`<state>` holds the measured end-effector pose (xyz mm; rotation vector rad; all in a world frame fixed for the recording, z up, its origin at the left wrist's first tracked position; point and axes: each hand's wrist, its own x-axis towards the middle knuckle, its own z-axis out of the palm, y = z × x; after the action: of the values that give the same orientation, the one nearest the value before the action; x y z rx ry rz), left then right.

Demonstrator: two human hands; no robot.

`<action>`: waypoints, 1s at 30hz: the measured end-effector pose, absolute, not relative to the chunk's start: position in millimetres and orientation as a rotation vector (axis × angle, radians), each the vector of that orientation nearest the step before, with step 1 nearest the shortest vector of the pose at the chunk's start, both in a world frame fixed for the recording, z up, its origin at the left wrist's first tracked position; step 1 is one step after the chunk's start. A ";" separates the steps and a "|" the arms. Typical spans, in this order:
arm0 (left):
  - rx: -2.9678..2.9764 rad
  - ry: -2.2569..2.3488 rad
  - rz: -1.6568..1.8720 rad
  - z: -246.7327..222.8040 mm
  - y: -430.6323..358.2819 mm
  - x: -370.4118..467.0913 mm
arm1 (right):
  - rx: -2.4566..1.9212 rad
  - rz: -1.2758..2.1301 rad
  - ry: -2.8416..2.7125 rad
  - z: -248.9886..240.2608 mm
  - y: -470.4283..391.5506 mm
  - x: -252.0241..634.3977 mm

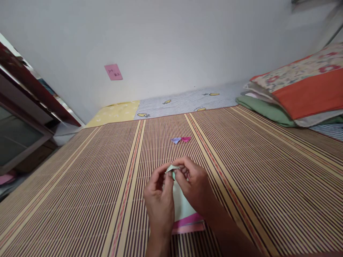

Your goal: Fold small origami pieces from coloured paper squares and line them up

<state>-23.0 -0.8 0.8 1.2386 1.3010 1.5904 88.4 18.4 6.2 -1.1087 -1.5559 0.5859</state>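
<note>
Centrally, one green paper (173, 167), small and folded, raised between both hands above a stack (183, 203) of coloured sheets. Left hand (160, 191): thumb and fingers pinching its left side. Right hand (197, 182): thumb and fingers pinching its right side.

Handling, by judgement: very light, thin, fairly crisp, easily creased or torn; best held at the folded edges, with little pressure.

Beyond: two folded papers, one blue (175, 140), one magenta (186, 139), side by side on a striped mat (107, 185). Farther: patterned cloth (177, 101), bedding (308, 96) at right, pink note (113, 72) on the wall.

Obscured: the paper's lower part and exact folds, behind the thumbs; several curled fingertips; much of the stack, under the hands. Forearms cut off by the lower edge; writing on the note unreadable.
</note>
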 end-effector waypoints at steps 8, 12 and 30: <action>1.101 1.343 1.607 7.6 -2.4 -28.6 | -0.861 1.189 -1.237 17.1 20.4 90.1; 1.014 1.164 1.516 2.4 0.4 -34.0 | -0.844 1.230 -1.178 14.8 21.9 93.4; 1.007 1.129 1.433 -4.8 7.6 -38.4 | -0.859 1.229 -1.234 2.9 27.0 94.9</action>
<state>-38.4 7.6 -4.8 1.0072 1.1288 1.4330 94.9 27.0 2.9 -0.8587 -1.2341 1.2291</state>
